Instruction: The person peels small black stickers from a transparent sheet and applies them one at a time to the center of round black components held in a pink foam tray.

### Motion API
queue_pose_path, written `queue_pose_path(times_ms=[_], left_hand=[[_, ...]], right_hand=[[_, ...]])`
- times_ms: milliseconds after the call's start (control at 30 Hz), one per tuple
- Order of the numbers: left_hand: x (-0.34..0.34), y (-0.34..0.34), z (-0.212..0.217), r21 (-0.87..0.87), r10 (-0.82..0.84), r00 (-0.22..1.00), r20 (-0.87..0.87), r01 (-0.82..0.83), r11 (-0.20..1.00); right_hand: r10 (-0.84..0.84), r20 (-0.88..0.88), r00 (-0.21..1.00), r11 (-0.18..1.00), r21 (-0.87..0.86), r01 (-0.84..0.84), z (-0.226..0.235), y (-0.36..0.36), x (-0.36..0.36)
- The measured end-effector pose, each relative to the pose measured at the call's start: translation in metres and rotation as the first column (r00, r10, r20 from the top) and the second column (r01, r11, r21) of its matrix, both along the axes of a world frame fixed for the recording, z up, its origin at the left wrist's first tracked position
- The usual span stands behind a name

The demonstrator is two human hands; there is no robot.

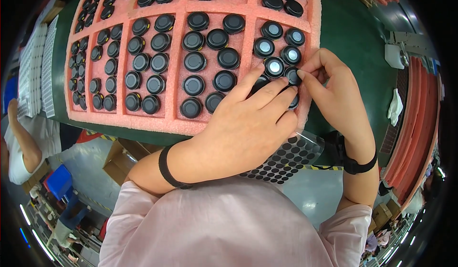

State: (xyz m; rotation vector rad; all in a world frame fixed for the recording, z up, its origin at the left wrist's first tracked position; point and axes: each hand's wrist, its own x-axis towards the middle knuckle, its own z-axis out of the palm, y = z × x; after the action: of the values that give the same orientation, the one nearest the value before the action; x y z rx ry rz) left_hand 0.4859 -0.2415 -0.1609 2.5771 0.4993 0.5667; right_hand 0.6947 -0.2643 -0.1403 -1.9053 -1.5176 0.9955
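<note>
My left hand [253,119] lies palm down across the front right compartment of a pink foam tray [174,71]. Its fingers are stretched out over black round parts and hide some of them. Thumb and forefinger of my right hand [336,88] are pinched together at the edge of a black round part [291,76]; anything between the fingertips is too small to make out. Several neighbouring parts have silvery round tops, one being a silver-topped part [274,66]. Partly under my left hand, a clear sheet of black round stickers [291,155] juts past the table edge.
The tray's other compartments hold more black round parts [194,61]. It rests on a green table [353,24]. Pink foam sheets [412,133] are stacked at the right, near a white crumpled cloth [395,107]. At the left another person's arm [24,136] shows beside white sheets [31,71].
</note>
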Motion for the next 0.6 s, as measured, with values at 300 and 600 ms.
queue_pose_path(times_ms=[300,600], left_hand=[[-0.023,0.007,0.016,0.044,0.098,0.991,0.095,-0.103,0.994],[-0.035,0.009,0.028,0.134,0.108,0.986,0.128,-0.125,0.983]], right_hand=[[0.161,-0.073,0.984,0.98,0.133,-0.151,0.038,-0.025,0.009],[0.192,-0.127,0.973,0.98,0.08,-0.183,0.054,-0.048,0.005]])
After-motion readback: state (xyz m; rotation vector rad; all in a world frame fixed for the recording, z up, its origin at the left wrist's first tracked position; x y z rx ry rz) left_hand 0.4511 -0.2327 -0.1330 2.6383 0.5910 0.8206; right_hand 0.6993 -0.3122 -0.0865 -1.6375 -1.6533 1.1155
